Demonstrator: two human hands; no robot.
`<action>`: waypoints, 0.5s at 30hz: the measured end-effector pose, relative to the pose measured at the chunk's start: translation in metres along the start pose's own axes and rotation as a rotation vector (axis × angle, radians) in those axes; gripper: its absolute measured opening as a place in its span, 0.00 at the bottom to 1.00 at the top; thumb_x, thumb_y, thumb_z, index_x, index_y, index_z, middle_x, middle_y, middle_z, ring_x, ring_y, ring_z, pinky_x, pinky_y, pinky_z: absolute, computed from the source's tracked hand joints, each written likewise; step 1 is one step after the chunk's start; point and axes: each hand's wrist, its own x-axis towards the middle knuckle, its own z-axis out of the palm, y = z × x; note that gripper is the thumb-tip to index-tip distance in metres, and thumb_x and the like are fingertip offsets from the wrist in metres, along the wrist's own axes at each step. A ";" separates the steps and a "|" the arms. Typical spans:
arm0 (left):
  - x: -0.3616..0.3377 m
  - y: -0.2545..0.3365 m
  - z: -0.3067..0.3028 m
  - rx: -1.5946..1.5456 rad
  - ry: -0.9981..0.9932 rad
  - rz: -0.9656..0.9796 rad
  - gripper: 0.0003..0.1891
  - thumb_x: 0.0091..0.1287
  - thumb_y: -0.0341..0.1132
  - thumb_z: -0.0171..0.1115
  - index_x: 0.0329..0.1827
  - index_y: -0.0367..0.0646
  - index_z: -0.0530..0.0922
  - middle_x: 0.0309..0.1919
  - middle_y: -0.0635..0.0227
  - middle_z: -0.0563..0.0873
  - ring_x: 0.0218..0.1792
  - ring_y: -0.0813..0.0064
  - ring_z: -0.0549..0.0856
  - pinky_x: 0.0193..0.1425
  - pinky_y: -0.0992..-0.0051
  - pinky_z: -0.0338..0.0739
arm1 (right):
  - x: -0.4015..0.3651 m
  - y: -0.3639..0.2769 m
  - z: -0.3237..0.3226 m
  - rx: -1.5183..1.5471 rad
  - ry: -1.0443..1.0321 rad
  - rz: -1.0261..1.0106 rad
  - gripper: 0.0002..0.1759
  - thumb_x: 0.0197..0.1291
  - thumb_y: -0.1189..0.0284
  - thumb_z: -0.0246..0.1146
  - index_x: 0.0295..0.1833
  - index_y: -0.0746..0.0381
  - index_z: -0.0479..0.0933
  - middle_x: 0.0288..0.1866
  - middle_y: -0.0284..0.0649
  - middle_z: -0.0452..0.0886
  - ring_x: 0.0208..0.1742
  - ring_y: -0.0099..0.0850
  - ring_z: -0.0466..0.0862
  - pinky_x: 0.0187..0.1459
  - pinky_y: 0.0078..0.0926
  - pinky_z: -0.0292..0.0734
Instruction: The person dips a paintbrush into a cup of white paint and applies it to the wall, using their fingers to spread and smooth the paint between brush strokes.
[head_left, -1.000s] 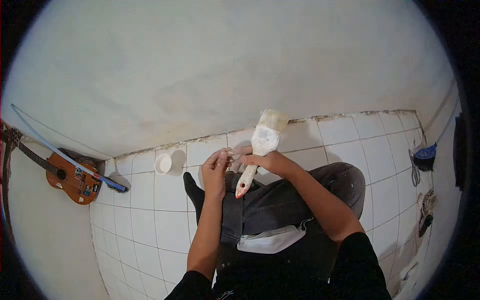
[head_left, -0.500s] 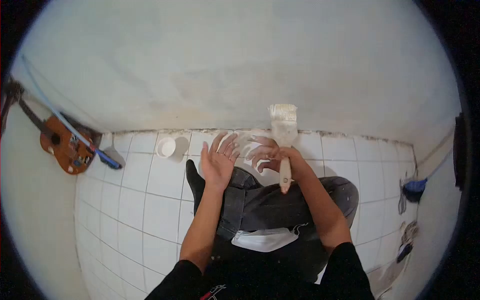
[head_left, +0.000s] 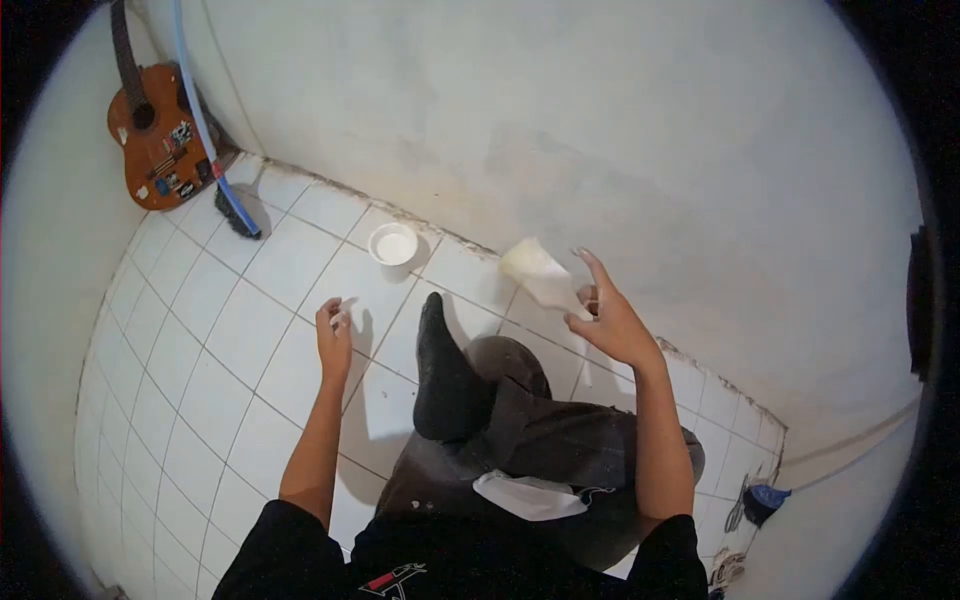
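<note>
A wide paintbrush (head_left: 537, 272), blurred by motion, tilts left from my right hand (head_left: 618, 325), its pale bristles near the foot of the wall. My thumb and some fingers hold it while the index finger sticks out. My left hand (head_left: 335, 345) hangs over the tiles, fingers loosely curled and apart, with nothing visible in it. Whitish smears mark the fingertips. A white tub (head_left: 392, 245) with white contents stands on the floor beyond my left hand, near the wall.
My socked foot (head_left: 445, 385) and crossed legs lie between the hands, with a white face mask (head_left: 530, 497) on my lap. A guitar (head_left: 160, 140) and a blue-handled brush (head_left: 238, 212) lean in the left corner. A blue item (head_left: 766, 503) lies at right.
My view has turned left. The left hand has moved away leftward and its fingers have curled. The brush, upright before, now tilts left in my right hand.
</note>
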 end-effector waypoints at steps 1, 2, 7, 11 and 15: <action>-0.009 -0.006 -0.008 0.333 0.032 0.210 0.24 0.71 0.36 0.63 0.68 0.38 0.75 0.67 0.53 0.78 0.67 0.57 0.77 0.73 0.58 0.70 | 0.010 -0.010 0.009 0.233 -0.033 0.022 0.44 0.60 0.70 0.70 0.80 0.64 0.60 0.62 0.54 0.84 0.56 0.46 0.86 0.59 0.41 0.80; -0.013 -0.013 -0.010 0.332 0.043 0.197 0.24 0.71 0.36 0.63 0.68 0.38 0.75 0.67 0.53 0.78 0.67 0.57 0.77 0.73 0.58 0.70 | 0.020 -0.018 0.015 0.463 -0.065 0.046 0.41 0.61 0.70 0.69 0.78 0.65 0.63 0.62 0.53 0.84 0.53 0.48 0.86 0.57 0.44 0.80; -0.027 0.001 -0.006 0.778 -0.144 0.384 0.28 0.68 0.38 0.65 0.70 0.38 0.76 0.70 0.52 0.76 0.73 0.52 0.72 0.77 0.52 0.65 | 0.069 -0.020 0.065 1.093 -0.268 -0.024 0.26 0.69 0.70 0.62 0.70 0.68 0.72 0.59 0.50 0.83 0.53 0.42 0.85 0.50 0.39 0.80; -0.025 0.004 -0.007 0.779 -0.130 0.381 0.28 0.67 0.36 0.66 0.70 0.40 0.75 0.72 0.53 0.74 0.75 0.52 0.71 0.77 0.52 0.65 | 0.098 -0.048 0.076 1.254 -0.203 -0.287 0.22 0.70 0.73 0.61 0.66 0.69 0.74 0.56 0.51 0.83 0.57 0.38 0.83 0.49 0.33 0.79; -0.025 -0.001 -0.005 0.809 -0.150 0.352 0.28 0.68 0.36 0.65 0.72 0.42 0.75 0.73 0.54 0.73 0.76 0.53 0.70 0.77 0.52 0.64 | 0.142 -0.091 0.090 0.561 0.244 -0.348 0.15 0.75 0.72 0.61 0.61 0.69 0.77 0.48 0.44 0.86 0.46 0.32 0.85 0.46 0.28 0.79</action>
